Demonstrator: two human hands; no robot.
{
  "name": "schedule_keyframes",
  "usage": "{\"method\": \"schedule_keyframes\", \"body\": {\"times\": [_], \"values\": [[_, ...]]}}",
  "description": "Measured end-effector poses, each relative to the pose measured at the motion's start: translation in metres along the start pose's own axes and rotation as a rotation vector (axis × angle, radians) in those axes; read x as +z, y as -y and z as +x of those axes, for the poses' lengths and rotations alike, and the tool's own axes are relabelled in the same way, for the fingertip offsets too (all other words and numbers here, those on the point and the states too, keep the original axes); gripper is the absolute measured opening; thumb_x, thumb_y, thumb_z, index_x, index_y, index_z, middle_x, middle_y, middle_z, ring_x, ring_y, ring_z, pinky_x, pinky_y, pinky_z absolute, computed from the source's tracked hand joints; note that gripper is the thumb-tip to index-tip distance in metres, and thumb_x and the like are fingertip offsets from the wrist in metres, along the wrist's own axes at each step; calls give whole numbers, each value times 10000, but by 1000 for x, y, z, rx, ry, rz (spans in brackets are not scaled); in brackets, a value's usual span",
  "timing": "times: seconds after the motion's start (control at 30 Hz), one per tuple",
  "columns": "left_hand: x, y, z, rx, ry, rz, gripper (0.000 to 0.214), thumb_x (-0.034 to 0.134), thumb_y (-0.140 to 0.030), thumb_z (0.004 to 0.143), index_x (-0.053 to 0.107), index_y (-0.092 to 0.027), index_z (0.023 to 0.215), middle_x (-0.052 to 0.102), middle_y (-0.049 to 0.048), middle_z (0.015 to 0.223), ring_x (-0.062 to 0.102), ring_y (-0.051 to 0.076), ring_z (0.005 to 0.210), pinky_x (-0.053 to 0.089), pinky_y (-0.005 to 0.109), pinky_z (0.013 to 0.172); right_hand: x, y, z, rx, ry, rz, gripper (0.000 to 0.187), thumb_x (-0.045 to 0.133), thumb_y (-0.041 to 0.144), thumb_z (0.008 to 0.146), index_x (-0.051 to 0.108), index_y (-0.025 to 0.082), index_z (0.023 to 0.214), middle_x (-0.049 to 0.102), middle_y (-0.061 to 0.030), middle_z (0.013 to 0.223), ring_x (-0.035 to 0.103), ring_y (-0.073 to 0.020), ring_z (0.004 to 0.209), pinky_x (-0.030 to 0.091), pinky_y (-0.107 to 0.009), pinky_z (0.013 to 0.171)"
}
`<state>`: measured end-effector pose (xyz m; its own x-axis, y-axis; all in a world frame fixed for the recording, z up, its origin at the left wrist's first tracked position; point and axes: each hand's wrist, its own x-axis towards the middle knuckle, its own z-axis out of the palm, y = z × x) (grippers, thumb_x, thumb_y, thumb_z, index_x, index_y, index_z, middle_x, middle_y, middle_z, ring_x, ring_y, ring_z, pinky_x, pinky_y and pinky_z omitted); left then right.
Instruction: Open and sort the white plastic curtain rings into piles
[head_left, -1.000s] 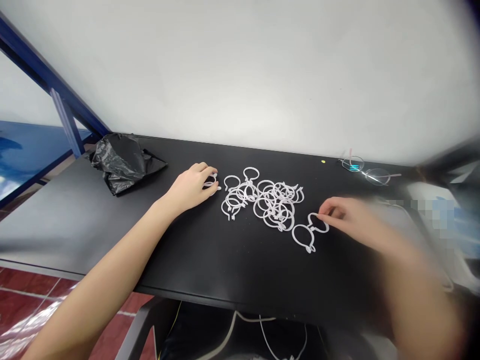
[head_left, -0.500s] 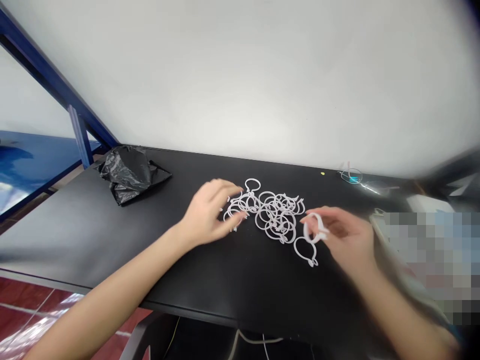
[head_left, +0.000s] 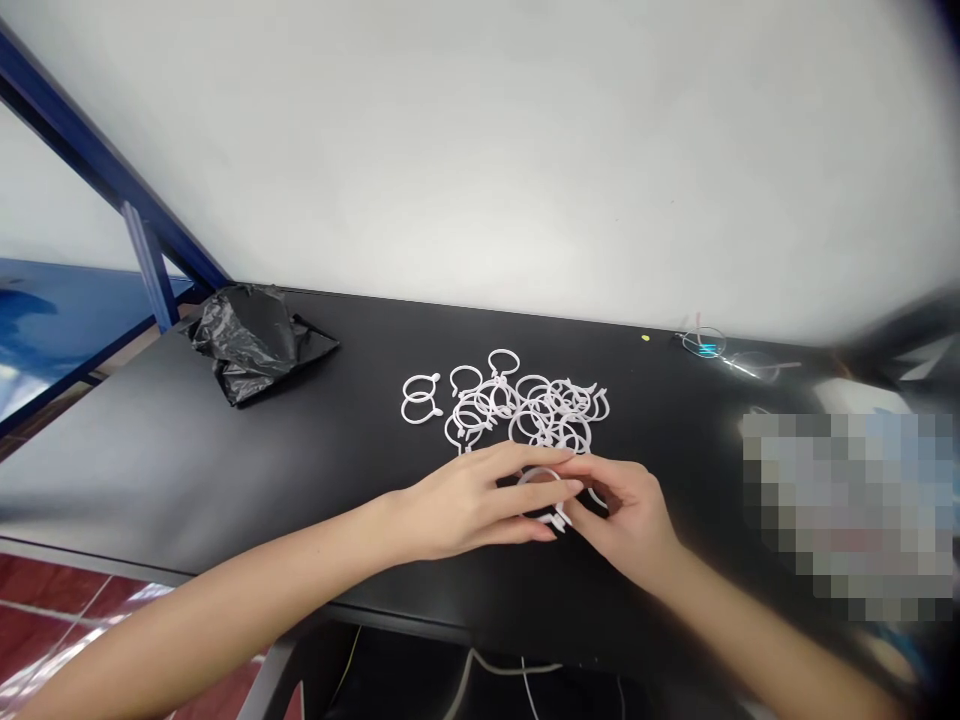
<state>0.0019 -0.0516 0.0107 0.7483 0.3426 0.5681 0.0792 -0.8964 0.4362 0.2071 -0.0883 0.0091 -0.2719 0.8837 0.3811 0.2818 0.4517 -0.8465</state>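
In front of me, both hands meet over a white plastic curtain ring (head_left: 541, 472); there may be more than one stacked, as fingers cover part of it. My left hand (head_left: 469, 505) reaches across it from the left, fingers round its near side. From the right, my right hand (head_left: 626, 510) pinches its edge between thumb and fingers. Just beyond lies a loose pile of several similar curtain rings (head_left: 531, 420). Two overlapping rings (head_left: 420, 409) lie apart on the left. Another ring (head_left: 596, 498) shows partly behind my right hand.
A crumpled black plastic bag (head_left: 251, 345) lies at the back left of the black table (head_left: 360, 340). At the back right are clear glasses (head_left: 705, 343) and a small yellow bit (head_left: 646, 338). A blurred patch covers things on the right. A blue metal frame (head_left: 154, 265) stands left.
My left hand has come away from the pile, towards me and right. My right hand has brought its ring leftward to meet it. The two rings at left are now uncovered.
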Motion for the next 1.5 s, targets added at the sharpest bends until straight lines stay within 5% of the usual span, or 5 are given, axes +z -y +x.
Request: {"method": "schedule_keyframes", "body": {"times": [0.17, 0.43, 0.93, 1.2, 1.5], "values": [[1, 2, -1, -41, -140, -10, 353, 590, -249, 933, 536, -159, 1270, 561, 182, 1310, 628, 193, 1036, 564, 312, 843, -3, 3, -4, -201, -102, -70, 457, 590, 66, 818, 618, 223, 1247, 761, -34, 859, 709, -146, 638, 614, -261, 608], [4, 4, -1, -16, -286, 73, 440, 714, -439, 810, 611, -118, 1093, 674, 108, 922, 651, 179, 810, 566, 289, 700, -2, 10, -3, -377, -101, -192, 278, 646, 16, 809, 712, 200, 1007, 768, -63, 839, 735, -167, 706, 623, -240, 614], [-41, 29, -3, -238, -325, 629, 239, 623, -355, 905, 621, -146, 1022, 689, 103, 950, 633, 211, 852, 529, 350, 762, -43, 2, 4, -70, -294, -355, 160, 552, 268, 928, 670, 232, 827, 656, -11, 594, 618, -156, 506, 520, -295, 499], [-68, 66, -23, -835, 104, 895, 254, 491, -280, 935, 674, -127, 1020, 693, 119, 988, 606, 289, 931, 506, 377, 741, -103, -25, 22, 487, 394, -411, 303, 736, 481, 766, 672, 190, 822, 500, 55, 510, 440, -87, 435, 362, -212, 415], [-67, 60, -22, -848, 106, 812, 284, 461, -193, 904, 647, -133, 1110, 646, 139, 1173, 581, 315, 1066, 487, 454, 867, -97, -11, 23, 619, 533, -184, 282, 710, 430, 804, 657, 172, 703, 534, 30, 520, 462, -86, 457, 369, -198, 424]]}}
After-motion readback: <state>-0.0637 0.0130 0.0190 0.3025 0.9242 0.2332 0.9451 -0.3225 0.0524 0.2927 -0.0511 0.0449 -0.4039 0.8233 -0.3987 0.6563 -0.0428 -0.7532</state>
